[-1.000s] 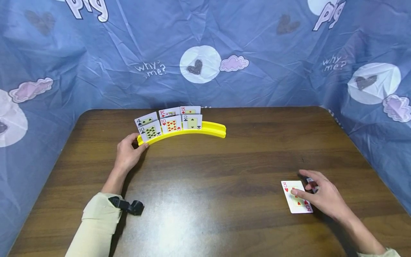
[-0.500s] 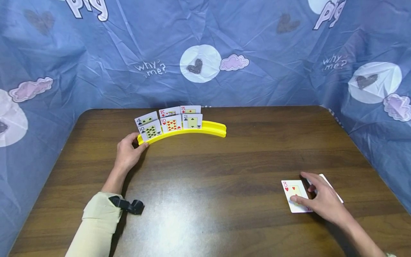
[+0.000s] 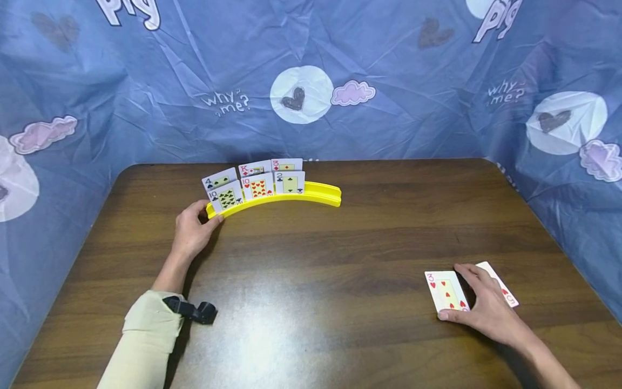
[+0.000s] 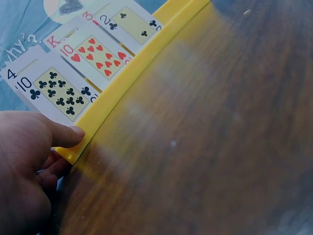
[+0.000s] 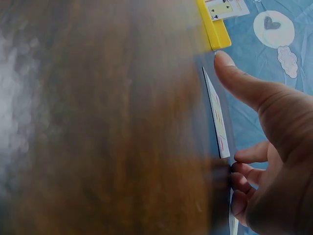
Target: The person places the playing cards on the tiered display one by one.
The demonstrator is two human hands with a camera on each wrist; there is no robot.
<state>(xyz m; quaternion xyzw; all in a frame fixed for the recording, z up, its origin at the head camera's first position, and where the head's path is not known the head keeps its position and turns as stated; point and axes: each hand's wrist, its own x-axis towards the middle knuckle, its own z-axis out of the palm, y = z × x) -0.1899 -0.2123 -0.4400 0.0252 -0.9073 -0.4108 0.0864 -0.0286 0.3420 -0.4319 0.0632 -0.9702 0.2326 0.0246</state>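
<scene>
At the far left of the table, my left hand point(image 3: 191, 232) grips the left end of a curved yellow card holder point(image 3: 320, 201), thumb in front, as the left wrist view also shows. Playing cards stand in it in two rows: the front has a ten of clubs point(image 4: 61, 93), ten of hearts point(image 4: 100, 56) and two of clubs point(image 4: 129, 24). On the right, my right hand point(image 3: 493, 310) spreads over a three of hearts point(image 3: 444, 292) lying face up, its thumb at the lower left corner, forefinger by the upper right. Whether they touch the card is unclear.
A five of hearts point(image 3: 500, 283) lies face up, partly hidden behind the right hand. Brown wood tabletop point(image 3: 330, 281) spans the room between both hands. Blue printed cloth point(image 3: 389, 54) hangs along the back and sides.
My right thumb has slid from the middle of the three of hearts to its lower left corner. The five of hearts has come into sight. My left hand keeps its grip.
</scene>
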